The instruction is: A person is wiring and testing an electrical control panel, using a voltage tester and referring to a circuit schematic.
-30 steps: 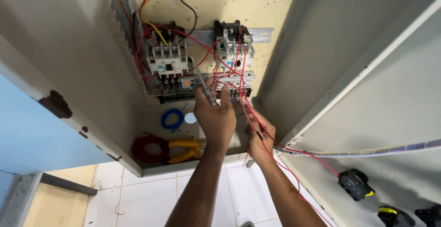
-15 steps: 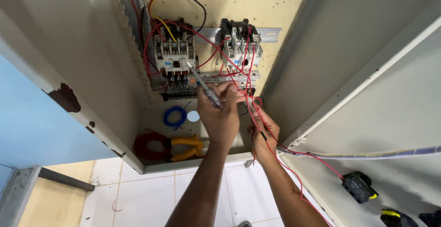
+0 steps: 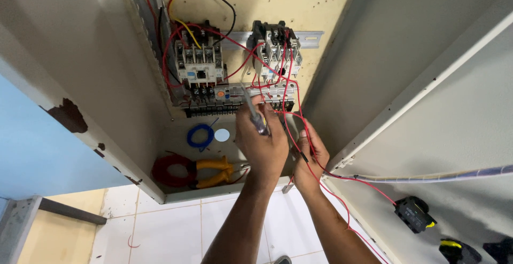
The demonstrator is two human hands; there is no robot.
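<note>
Compared with a second ago the left hand [image 3: 262, 144] is sitting lower and closer in, its grip closed around the screwdriver [image 3: 255, 115] with the tip now poking up toward the terminal strip [image 3: 235, 94] under the contactor [image 3: 197, 63]. The right hand [image 3: 310, 154] is pinching the red wires [image 3: 291, 130] just beside it, fingers together on them. I'm thinking the tip is risking a slip off the screw into the next terminal, since those wires are crowding the spot and tugging them could be pulling one loose.
</note>
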